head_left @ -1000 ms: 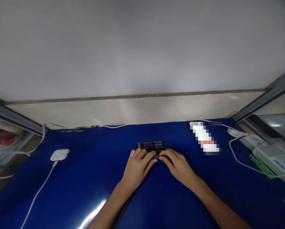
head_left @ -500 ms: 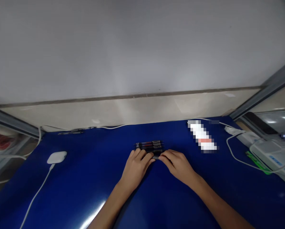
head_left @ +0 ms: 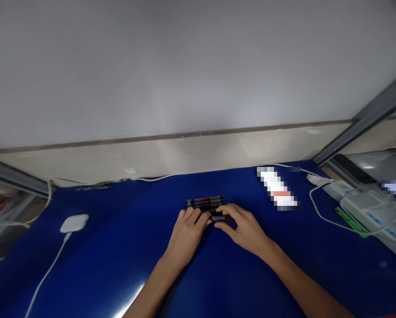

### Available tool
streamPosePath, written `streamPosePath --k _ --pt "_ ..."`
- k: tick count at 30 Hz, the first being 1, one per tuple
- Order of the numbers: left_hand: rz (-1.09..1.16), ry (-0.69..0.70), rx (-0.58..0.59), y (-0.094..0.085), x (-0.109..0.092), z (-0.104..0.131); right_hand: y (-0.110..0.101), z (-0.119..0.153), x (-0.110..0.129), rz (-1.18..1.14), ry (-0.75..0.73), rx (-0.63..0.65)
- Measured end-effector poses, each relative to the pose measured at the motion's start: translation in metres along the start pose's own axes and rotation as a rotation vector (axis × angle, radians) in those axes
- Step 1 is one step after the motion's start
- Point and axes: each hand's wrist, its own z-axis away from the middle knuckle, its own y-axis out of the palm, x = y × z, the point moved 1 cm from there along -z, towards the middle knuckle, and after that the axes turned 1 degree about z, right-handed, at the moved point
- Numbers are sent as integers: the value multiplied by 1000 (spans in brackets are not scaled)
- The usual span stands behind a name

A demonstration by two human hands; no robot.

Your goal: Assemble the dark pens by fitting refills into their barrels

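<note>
Several dark pens [head_left: 204, 201] lie side by side in a small row in the middle of the blue table [head_left: 125, 265]. A dark pen [head_left: 218, 218] lies at the near side of the row, its left part hidden by fingers. My left hand [head_left: 187, 229] has its fingers bent over the left end of the row, with thumb and forefinger closed on this near pen. At the row's right end, my right hand [head_left: 243, 225] holds its thumb and forefinger apart, with nothing gripped between them.
A white earbud case [head_left: 74, 223] with a cable stands at left. More pens [head_left: 101, 185] lie along the wall. A blurred white-and-red item [head_left: 277, 187], a power strip [head_left: 367, 205] and a green item [head_left: 352, 222] are at right. A white cable runs along the back edge.
My right thumb and forefinger have parted from the near pen, where they were pinched at its right end. My left hand stays at the pens. The view has shifted slightly.
</note>
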Motion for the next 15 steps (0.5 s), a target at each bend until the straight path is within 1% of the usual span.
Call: streamPosePath --k 2,6,15 --pt "5 -20 0 0 1 0 -1 -1 1 -5 -31 -9" --pt "-16 -25 -9 -2 0 -1 0 -2 4 69 -58 -13" --pt "-82 51 -43 -8 -2 -2 2 -1 8 54 8 0"
